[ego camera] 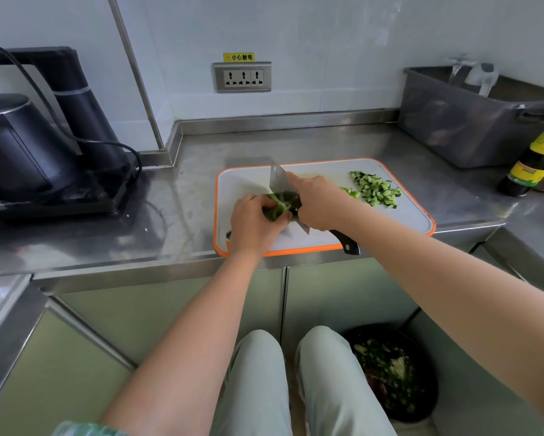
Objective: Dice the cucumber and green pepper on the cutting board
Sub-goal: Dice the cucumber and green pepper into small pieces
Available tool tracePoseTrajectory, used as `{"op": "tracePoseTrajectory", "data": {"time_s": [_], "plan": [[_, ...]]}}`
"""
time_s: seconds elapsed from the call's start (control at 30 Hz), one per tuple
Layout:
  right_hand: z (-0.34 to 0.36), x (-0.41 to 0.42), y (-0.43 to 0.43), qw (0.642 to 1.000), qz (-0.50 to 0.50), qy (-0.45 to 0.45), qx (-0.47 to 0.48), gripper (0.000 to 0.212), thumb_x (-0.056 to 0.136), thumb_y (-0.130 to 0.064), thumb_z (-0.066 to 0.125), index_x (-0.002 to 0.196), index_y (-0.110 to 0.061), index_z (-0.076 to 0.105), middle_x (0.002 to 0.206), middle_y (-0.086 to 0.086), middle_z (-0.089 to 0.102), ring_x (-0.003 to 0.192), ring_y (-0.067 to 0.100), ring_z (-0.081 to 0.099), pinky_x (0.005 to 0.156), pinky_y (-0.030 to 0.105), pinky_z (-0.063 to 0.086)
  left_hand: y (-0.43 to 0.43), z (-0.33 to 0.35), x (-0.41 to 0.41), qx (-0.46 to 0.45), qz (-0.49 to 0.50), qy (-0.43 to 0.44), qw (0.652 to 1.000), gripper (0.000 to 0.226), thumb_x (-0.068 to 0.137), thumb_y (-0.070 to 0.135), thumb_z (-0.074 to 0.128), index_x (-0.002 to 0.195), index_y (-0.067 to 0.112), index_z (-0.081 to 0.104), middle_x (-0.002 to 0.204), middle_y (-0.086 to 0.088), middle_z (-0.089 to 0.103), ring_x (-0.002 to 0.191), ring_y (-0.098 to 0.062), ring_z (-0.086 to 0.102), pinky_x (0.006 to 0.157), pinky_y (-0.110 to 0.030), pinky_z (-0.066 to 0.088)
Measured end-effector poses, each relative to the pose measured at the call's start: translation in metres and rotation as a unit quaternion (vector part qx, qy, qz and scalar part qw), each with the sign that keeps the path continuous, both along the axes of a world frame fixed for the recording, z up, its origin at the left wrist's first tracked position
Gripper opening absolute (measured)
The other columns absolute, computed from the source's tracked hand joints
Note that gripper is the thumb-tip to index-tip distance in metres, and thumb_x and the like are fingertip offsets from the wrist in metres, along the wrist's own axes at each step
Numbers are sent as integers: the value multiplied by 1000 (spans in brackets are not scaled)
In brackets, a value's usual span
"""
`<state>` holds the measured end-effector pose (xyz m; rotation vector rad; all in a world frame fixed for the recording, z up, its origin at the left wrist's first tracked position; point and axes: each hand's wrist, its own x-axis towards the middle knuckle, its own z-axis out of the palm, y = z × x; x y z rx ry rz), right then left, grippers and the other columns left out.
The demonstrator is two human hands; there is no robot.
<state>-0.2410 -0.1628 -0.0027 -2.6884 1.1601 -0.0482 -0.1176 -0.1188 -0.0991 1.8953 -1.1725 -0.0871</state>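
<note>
A: Head view. Left hand [254, 221] clamps the green pepper [280, 204] flat on the cutting board [399, 215], likely to stop it sliding.

B: Right hand [319, 204] grips the knife [278, 180], blade touching the pepper. Diced cucumber [376, 188] piled beyond the right hand, probably kept clear of cutting.

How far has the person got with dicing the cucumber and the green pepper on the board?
Done: a pile of diced cucumber lies at the right of the white, orange-rimmed cutting board, with a few light green pepper bits beside it. In hand: the left hand steadies the dark green pepper piece while the right hand holds the steel cleaver against it. Left: dicing that piece.
</note>
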Motion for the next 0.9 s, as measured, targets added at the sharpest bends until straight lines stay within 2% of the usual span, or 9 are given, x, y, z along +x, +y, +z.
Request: {"op": "tracePoseTrajectory", "data": {"time_s": [0.1, 0.23, 0.3, 0.4, 0.57, 0.7, 0.77, 0.9], "plan": [[1, 2, -3, 1000, 6, 8, 11, 82, 79, 6, 49, 151, -19, 19, 101, 18, 52, 56, 24, 49, 51, 33, 49, -1, -1, 1, 1, 3, -6, 1000, 23, 69, 37, 77, 83, 20, 70, 84, 3, 60, 88, -23, 56, 73, -28, 41], [0, 3, -5, 1000, 3, 16, 7, 84, 80, 6, 49, 152, -18, 14, 95, 16, 48, 55, 23, 47, 48, 30, 44, -1, 0, 1, -3, 4, -4, 1000, 23, 68, 37, 77, 81, 20, 70, 84, 0, 63, 86, -23, 57, 72, -29, 42], [-6, 4, -1, 1000, -6, 12, 2, 82, 82, 3, 47, 152, -19, 12, 94, 15, 49, 64, 27, 53, 55, 33, 45, -1, -1, 1, 0, 7, -6, 1000, 23, 68, 38, 78, 79, 21, 68, 83, 0, 64, 83, -22, 57, 68, -28, 39], [-21, 8, 7, 999, -12, 21, -41, 82, 88, -4, 48, 154, -22, 3, 106, 16, 55, 95, 35, 60, 65, 34, 40, 1, 2, 0, 6, 13, 0, 1000, 21, 67, 40, 76, 73, 22, 66, 80, 0, 67, 78, -20, 59, 62, -26, 33], [-27, 20, 7, 995, -12, 38, -94, 86, 90, -3, 49, 154, -21, -4, 112, 15, 58, 101, 35, 59, 66, 35, 39, 3, 4, -1, 1, 13, 12, 1000, 15, 69, 31, 75, 75, 20, 67, 83, -4, 68, 79, -21, 60, 63, -26, 35], [-27, 24, 1, 997, -19, 13, -79, 92, 87, 0, 51, 154, -26, -6, 105, 14, 58, 94, 34, 60, 64, 35, 39, 2, 2, 1, 2, 6, 19, 1000, 17, 68, 34, 76, 72, 24, 63, 82, -2, 66, 79, -21, 60, 64, -27, 39], [-27, 18, -7, 998, -39, -30, -35, 90, 84, 1, 48, 154, -28, -1, 99, 14, 57, 82, 32, 55, 62, 34, 40, 2, 2, 1, -7, 3, 26, 1000, 19, 69, 35, 78, 77, 22, 66, 85, -2, 65, 81, -19, 59, 67, -26, 40], [-32, 0, -21, 992, -62, -111, 25, 82, 84, -3, 43, 155, -25, 9, 94, 16, 61, 72, 30, 51, 59, 33, 43, 4, 3, 2, -28, -17, 47, 998, 25, 68, 30, 82, 86, 17, 71, 90, -2, 61, 82, -17, 59, 73, -25, 44]]}}
